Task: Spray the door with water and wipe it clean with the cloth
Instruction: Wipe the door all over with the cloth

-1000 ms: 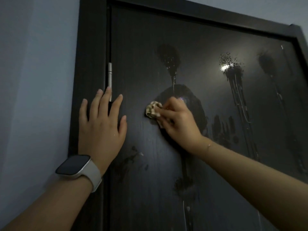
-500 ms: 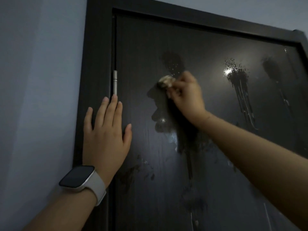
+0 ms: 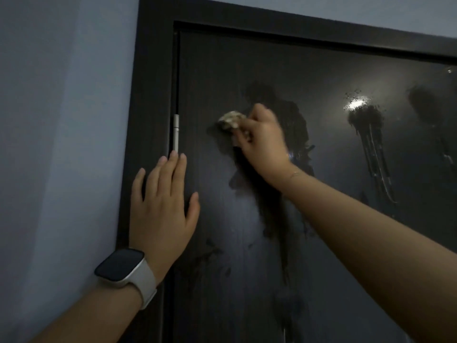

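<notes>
The right hand (image 3: pixel 262 142) has its grip pinched around a bunched pale cloth (image 3: pixel 230 119), which is pressed against the upper part of the dark door (image 3: pixel 247 243), right of the silver hinge (image 3: pixel 176 132). The left hand (image 3: pixel 160 206) lies flat, grip spread, straight fingers across the door edge and the frame (image 3: pixel 148 95) below the hinge. A watch (image 3: pixel 123 267) sits on the left wrist. Wet smears surround the cloth; spray patches with drip trails (image 3: pixel 371 144) lie further right.
</notes>
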Demonstrator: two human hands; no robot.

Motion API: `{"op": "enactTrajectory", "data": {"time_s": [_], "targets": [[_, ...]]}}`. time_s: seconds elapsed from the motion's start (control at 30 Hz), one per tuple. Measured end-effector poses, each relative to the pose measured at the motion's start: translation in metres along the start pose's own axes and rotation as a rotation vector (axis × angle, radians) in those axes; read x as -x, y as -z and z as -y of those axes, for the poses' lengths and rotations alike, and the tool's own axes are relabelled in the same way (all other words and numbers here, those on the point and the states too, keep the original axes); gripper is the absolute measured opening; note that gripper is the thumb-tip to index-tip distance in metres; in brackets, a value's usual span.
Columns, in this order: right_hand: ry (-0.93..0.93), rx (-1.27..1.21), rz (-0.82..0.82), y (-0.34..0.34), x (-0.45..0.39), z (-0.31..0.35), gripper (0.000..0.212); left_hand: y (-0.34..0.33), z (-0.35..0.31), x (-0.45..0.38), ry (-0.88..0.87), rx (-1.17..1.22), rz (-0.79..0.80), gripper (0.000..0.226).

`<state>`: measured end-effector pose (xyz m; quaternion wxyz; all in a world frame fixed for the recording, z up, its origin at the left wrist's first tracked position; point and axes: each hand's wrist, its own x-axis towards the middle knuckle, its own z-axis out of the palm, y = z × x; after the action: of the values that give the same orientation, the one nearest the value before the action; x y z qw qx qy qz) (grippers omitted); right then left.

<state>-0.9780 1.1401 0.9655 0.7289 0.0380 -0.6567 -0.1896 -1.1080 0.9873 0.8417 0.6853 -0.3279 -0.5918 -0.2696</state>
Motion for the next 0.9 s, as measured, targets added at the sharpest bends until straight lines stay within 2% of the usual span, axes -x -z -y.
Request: {"op": "enactTrajectory", "data": {"time_s": [0.13,0.23,0.3,0.43,0.53,0.6,0.7,0.77,0.83,0.9], "targets": [[-0.327,0.102,-0.152,0.023,-0.030,-0.081,0.020,0.004,0.012,-0.046,-0.051,0.115,-0.076,0.058],[-0.471,0.092,-0.216,0.019,-0.042,-0.092,0.019,0.001,0.021,-0.100,0.013,0.189,-0.121,0.055],[-0.458,0.061,-0.240,0.000,-0.050,-0.068,0.017,-0.006,0.022,-0.117,0.058,0.138,-0.085,0.057],[-0.117,-0.091,-0.133,-0.040,-0.052,0.007,0.008,-0.015,0.028,-0.117,0.077,0.082,-0.063,0.056],[0.024,-0.100,-0.103,-0.031,-0.057,-0.003,0.007,-0.014,0.030,-0.116,0.068,0.077,-0.077,0.054],[-0.096,-0.011,-0.183,-0.016,-0.067,-0.041,0.011,-0.014,0.029,-0.117,0.064,0.090,-0.081,0.057],[-0.391,0.072,-0.281,0.011,-0.077,-0.099,0.017,-0.016,0.027,-0.115,0.069,0.101,-0.097,0.058],[-0.544,0.082,-0.312,0.011,-0.084,-0.112,0.019,-0.018,0.027,-0.114,0.068,0.099,-0.109,0.057],[-0.565,0.056,-0.324,-0.007,-0.098,-0.091,0.018,-0.018,0.026,-0.115,0.063,0.089,-0.116,0.057],[-0.421,-0.039,-0.296,-0.037,-0.113,-0.042,0.015,-0.017,0.026,-0.113,0.070,0.082,-0.122,0.056]]}}
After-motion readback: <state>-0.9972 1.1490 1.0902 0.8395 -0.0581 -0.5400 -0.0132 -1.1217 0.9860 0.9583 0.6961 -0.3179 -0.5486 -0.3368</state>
